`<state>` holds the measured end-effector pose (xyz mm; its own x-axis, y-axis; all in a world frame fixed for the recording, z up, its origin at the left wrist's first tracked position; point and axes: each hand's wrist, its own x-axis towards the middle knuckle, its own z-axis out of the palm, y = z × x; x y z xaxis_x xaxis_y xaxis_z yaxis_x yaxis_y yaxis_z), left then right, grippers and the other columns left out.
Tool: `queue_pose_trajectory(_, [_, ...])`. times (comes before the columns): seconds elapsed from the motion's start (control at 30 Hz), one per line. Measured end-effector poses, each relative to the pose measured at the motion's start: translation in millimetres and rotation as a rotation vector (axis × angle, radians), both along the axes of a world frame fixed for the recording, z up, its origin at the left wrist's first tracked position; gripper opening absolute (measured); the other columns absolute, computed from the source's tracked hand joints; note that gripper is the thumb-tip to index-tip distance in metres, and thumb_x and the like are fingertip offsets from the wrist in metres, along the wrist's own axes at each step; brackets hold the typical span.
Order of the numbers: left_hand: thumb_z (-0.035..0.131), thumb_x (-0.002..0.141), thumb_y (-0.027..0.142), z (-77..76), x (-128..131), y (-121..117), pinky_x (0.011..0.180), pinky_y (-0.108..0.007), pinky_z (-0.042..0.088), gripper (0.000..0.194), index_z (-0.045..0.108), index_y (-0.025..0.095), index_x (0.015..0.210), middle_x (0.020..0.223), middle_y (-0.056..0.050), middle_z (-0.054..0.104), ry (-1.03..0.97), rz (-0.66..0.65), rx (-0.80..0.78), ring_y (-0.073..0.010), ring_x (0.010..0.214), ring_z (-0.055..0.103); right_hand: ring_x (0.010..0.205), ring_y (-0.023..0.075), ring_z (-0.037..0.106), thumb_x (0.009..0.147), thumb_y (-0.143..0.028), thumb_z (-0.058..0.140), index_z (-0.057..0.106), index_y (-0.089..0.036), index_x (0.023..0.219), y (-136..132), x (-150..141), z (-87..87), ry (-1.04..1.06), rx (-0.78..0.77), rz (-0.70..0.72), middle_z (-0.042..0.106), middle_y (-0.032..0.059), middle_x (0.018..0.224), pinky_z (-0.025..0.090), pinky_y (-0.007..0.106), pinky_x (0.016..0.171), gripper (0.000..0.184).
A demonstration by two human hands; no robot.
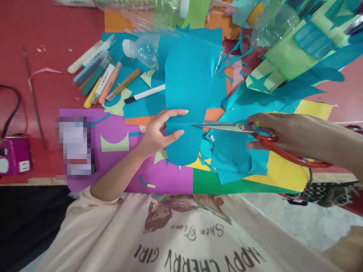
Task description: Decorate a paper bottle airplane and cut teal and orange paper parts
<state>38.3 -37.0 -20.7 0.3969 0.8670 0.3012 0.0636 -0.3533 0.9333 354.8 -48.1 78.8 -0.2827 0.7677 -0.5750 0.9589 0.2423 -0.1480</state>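
Note:
A long blue paper piece (187, 83) with rounded ends stands out over the middle of the table. My left hand (161, 132) grips it by the left edge, thumb and fingers bent around that side. In my right hand (283, 132) are scissors (227, 127) with red handles. Their blades point left and cross the paper's right edge, close to a faint crease running across it. Whether the blades are pressed together on the paper I cannot tell for sure. Blue paper scraps (241, 151) lie beneath the scissors.
Several markers (99, 75) lie at the upper left, with a white pen (146, 93) beside the paper. A plastic bottle (144, 51) lies behind it. A green and blue paper craft (300, 49) occupies the upper right. A phone (76, 147) rests on purple paper (110, 166).

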Motion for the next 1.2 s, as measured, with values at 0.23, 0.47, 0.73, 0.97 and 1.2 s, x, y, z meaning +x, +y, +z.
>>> queue_pose_trajectory(0.23, [0.073, 0.085, 0.037, 2.2, 0.6, -0.4, 0.098, -0.032, 0.056, 0.040, 0.065, 0.027, 0.123, 0.122, -0.004, 0.070, 0.018, -0.009, -0.022, -0.0210, 0.114, 0.066, 0.055, 0.0239, 0.060, 0.066, -0.098, 0.004, 0.060, -0.026, 0.108, 1.5, -1.5, -2.2, 0.039, 0.032, 0.064, 0.069, 0.0100, 0.080, 0.041, 0.033, 0.048, 0.101])
queue_pose_trajectory(0.47, [0.069, 0.086, 0.048, 3.7, 1.3, -0.5, 0.100, -0.037, 0.056, 0.042, 0.066, 0.024, 0.120, 0.122, -0.006, 0.071, 0.103, 0.023, -0.015, -0.0230, 0.114, 0.066, 0.052, 0.0220, 0.058, 0.069, -0.097, 0.011, 0.059, -0.022, 0.109, 3.8, -3.5, -5.3, 0.099, 0.017, 0.076, 0.066, 0.0084, 0.073, 0.041, 0.032, 0.047, 0.098])
queue_pose_trajectory(0.73, [0.070, 0.087, 0.042, 2.6, 0.8, -0.2, 0.100, -0.034, 0.056, 0.040, 0.064, 0.026, 0.123, 0.123, -0.005, 0.070, 0.073, 0.014, 0.021, -0.0214, 0.116, 0.066, 0.053, 0.0225, 0.059, 0.068, -0.098, 0.010, 0.058, -0.024, 0.110, 6.2, -4.6, -3.7, 0.077, -0.031, 0.057, 0.063, 0.0053, 0.070, 0.041, 0.032, 0.048, 0.097])
queue_pose_trajectory(0.97, [0.071, 0.087, 0.038, 4.0, 1.0, -0.4, 0.097, -0.033, 0.056, 0.038, 0.065, 0.027, 0.123, 0.123, -0.004, 0.070, 0.059, 0.017, 0.034, -0.0211, 0.114, 0.066, 0.050, 0.0219, 0.057, 0.068, -0.098, 0.011, 0.060, -0.024, 0.108, 8.6, -4.0, -5.9, 0.092, -0.014, 0.050, 0.061, 0.0045, 0.065, 0.040, 0.031, 0.046, 0.097])
queue_pose_trajectory(1.2, [0.068, 0.087, 0.050, 4.4, 1.0, -0.3, 0.101, -0.038, 0.055, 0.043, 0.065, 0.026, 0.122, 0.124, -0.005, 0.070, 0.102, 0.018, -0.018, -0.0239, 0.117, 0.065, 0.050, 0.0218, 0.057, 0.067, -0.098, 0.010, 0.060, -0.024, 0.109, 7.1, -3.6, -5.3, 0.077, -0.018, 0.054, 0.060, 0.0047, 0.065, 0.040, 0.031, 0.045, 0.099])
